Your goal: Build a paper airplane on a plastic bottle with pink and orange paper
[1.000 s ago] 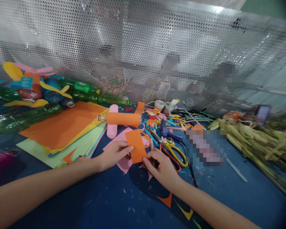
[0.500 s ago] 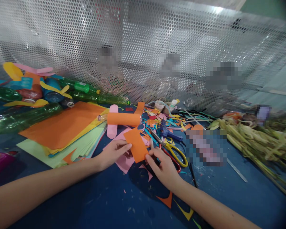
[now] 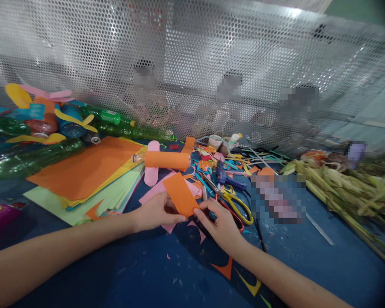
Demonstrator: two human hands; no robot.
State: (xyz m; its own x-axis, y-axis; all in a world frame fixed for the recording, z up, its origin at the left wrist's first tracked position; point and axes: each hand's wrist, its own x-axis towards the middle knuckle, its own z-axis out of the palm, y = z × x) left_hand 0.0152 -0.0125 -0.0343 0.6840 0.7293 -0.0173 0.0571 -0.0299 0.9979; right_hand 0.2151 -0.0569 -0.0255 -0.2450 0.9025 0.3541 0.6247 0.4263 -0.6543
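Observation:
Both my hands hold a small orange paper rectangle (image 3: 179, 193) just above the blue table (image 3: 154, 273). My left hand (image 3: 155, 210) pinches its near left edge, fingers closed. My right hand (image 3: 220, 224) pinches its lower right corner with thumb and forefinger. Pink paper scraps (image 3: 154, 192) lie under the piece. Just right of my right hand lie scissors (image 3: 234, 203) with yellow and red handles. Behind the piece lies a bottle wrapped in orange paper (image 3: 167, 160) with pink wings.
A stack of orange, yellow and green sheets (image 3: 86, 171) lies at the left, with green plastic bottles (image 3: 32, 158) behind it. Coloured paper strips (image 3: 231, 162) and a blue glue gun (image 3: 226, 177) clutter the middle. Dry plant stalks (image 3: 346, 188) lie at the right. A perforated metal screen (image 3: 192, 64) stands behind.
The orange piece has tilted flatter and dropped slightly. My left hand has shifted right, its thumb moving from the left edge to the piece's near edge. My right hand keeps its pinch.

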